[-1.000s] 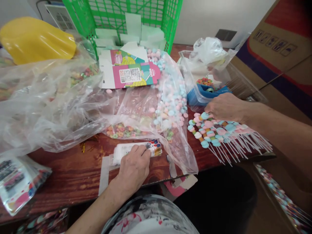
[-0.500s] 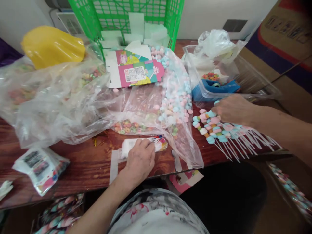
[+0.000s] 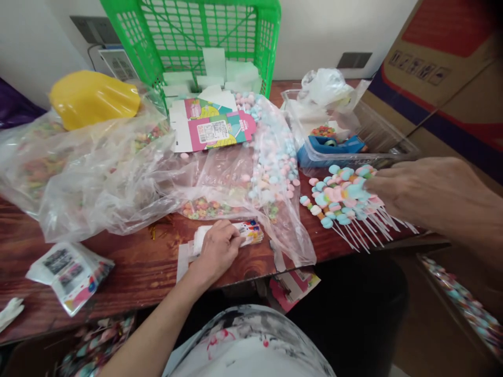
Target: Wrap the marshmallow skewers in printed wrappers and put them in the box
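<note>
My left hand [image 3: 220, 245] lies curled on a stack of small printed plastic bags [image 3: 251, 231] near the table's front edge, with thumb and fingers pressed on it. On the right, my right hand [image 3: 412, 191] is at the edge of a pile of candy skewers [image 3: 340, 196], pink and blue sweets on white sticks. Its fingers are bent and partly hidden among the sweets; what they hold, if anything, cannot be made out. The sticks point toward the table's front edge.
A clear plastic bag of pink and blue candies [image 3: 277, 152] and a bag of ring candies [image 3: 106, 173] cover the middle and left. Behind stand a green crate [image 3: 271, 52] and a clear tub [image 3: 401, 149]. More printed bags [image 3: 70, 275] lie at left.
The view has shifted slightly. My right hand has moved right across the pile of skewers, showing more sweets at its upper side. My left hand stays on the bags.
</note>
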Tool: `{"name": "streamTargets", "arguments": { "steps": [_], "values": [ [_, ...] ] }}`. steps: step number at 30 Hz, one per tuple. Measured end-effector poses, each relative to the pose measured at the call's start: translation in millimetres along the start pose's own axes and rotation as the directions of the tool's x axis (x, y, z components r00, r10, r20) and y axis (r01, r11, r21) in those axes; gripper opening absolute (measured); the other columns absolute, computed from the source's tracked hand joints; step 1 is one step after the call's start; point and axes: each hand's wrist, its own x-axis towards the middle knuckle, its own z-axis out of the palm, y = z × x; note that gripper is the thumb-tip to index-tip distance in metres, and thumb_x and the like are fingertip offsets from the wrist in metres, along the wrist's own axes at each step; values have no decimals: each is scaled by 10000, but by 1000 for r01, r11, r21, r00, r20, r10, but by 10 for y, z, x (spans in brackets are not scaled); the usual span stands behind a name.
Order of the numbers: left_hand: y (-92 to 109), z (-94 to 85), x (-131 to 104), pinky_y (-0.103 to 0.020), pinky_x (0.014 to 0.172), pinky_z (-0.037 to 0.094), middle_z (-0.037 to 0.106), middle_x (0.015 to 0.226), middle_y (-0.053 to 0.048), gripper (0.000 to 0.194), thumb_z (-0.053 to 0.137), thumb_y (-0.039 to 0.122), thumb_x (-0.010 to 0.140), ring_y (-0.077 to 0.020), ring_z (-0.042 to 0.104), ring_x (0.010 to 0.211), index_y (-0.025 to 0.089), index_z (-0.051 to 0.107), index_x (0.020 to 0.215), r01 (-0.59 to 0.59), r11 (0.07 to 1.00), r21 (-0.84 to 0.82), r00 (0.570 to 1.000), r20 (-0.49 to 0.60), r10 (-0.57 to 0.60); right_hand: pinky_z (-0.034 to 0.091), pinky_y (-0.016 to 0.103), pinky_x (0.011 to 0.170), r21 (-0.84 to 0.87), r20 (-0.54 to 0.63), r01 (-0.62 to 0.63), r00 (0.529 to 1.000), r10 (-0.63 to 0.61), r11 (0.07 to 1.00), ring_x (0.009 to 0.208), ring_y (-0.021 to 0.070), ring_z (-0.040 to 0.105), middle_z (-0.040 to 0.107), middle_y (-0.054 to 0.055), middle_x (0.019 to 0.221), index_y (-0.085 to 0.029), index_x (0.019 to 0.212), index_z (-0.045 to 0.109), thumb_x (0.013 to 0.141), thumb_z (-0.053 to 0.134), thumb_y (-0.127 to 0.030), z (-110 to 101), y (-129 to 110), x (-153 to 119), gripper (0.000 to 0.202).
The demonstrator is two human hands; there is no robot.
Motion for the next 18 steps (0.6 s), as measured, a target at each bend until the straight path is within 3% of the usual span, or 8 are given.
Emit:
{"name": "streamTargets", "arguments": {
  "steps": [3,4,7,10,18],
  "values": [
    [-35,-36,-32,-291,697,427,608,754,-32,125,628,159,814,-163,554,750,166,639,690,-34,999,-35,999,40,36,191,303,568,-52,237,120,966,-105,991,662,211,588,659,76,711,-184,709,636,741,556,-63,51,-211,-131,148],
    [-47,-48,-48,-292,711,433,622,785,-38,105,620,163,825,-165,560,769,169,663,730,-56,998,-40,997,58,58,191,308,568,-60,265,158,954,-137,986,675,224,601,664,83,717,-179,721,640,750,543,-46,93,-294,-161,167],
    [-86,-68,-96,-296,726,442,639,846,-56,141,574,163,860,-172,558,797,175,700,799,-126,992,-27,990,61,127,195,316,568,-56,263,265,934,-242,963,704,242,619,665,82,716,-170,739,642,775,513,-16,215,-489,-210,204],
    [-112,-62,-122,-290,707,438,634,813,-54,183,547,137,868,-170,547,778,172,698,769,-160,987,-23,987,10,160,221,313,574,-61,258,274,933,-250,960,741,251,633,673,78,750,-170,761,647,795,530,-41,244,-569,-217,177],
    [-76,-61,-132,-300,678,404,588,716,-32,175,624,174,830,-169,518,728,163,574,662,-85,996,-15,994,-69,83,282,312,579,-69,261,277,932,-250,959,730,255,637,677,63,747,-194,769,651,769,554,-58,225,-634,-243,167]
  ]
}}
